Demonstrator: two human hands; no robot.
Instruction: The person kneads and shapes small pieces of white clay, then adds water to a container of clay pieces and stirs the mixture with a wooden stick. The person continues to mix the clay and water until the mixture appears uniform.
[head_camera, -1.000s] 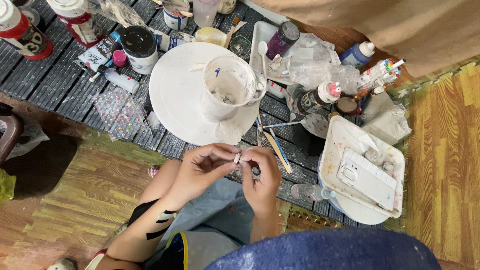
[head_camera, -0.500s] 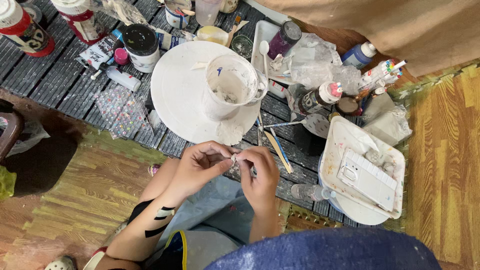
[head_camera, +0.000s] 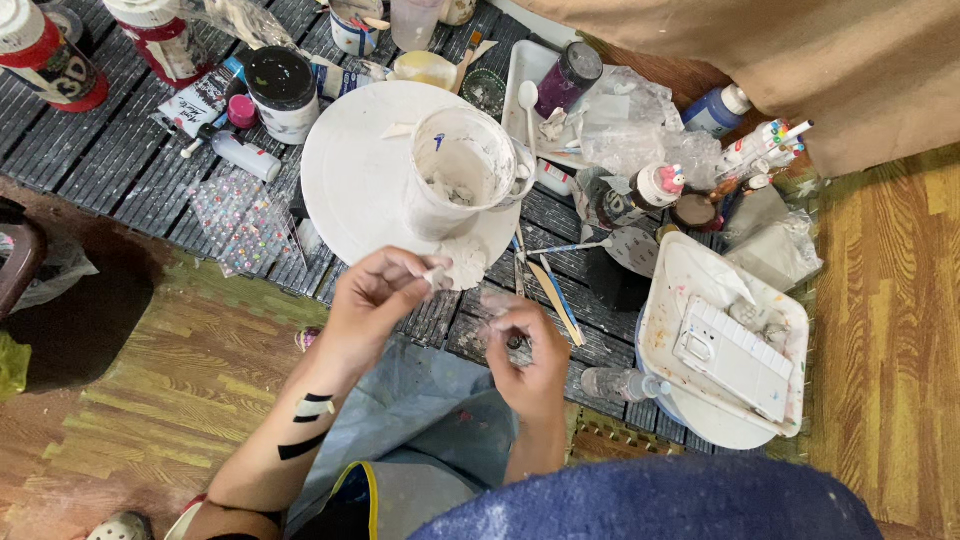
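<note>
My left hand (head_camera: 375, 300) pinches a small white lump of clay (head_camera: 437, 272) between thumb and fingertips, right at the near edge of a round white plate (head_camera: 350, 180). A flat white clay piece (head_camera: 467, 262) lies on that edge, touching the lump. A white mug (head_camera: 458, 170) smeared with white paste stands on the plate. My right hand (head_camera: 525, 345) hovers a little to the right and nearer to me, its fingers curled and its dusty fingertips blurred. I see nothing in it.
Paint jars (head_camera: 283, 92), tubes and bottles crowd the dark slatted mat (head_camera: 90, 150). A sheet of stick-on gems (head_camera: 240, 220) lies left of the plate. Sticks and tools (head_camera: 555, 300) lie by my right hand. A white tray (head_camera: 690, 290) with a white box sits at the right.
My hands were joined on the small white lump; they have now parted. The left hand carried it up to the plate's edge, and the right hand drew back.
</note>
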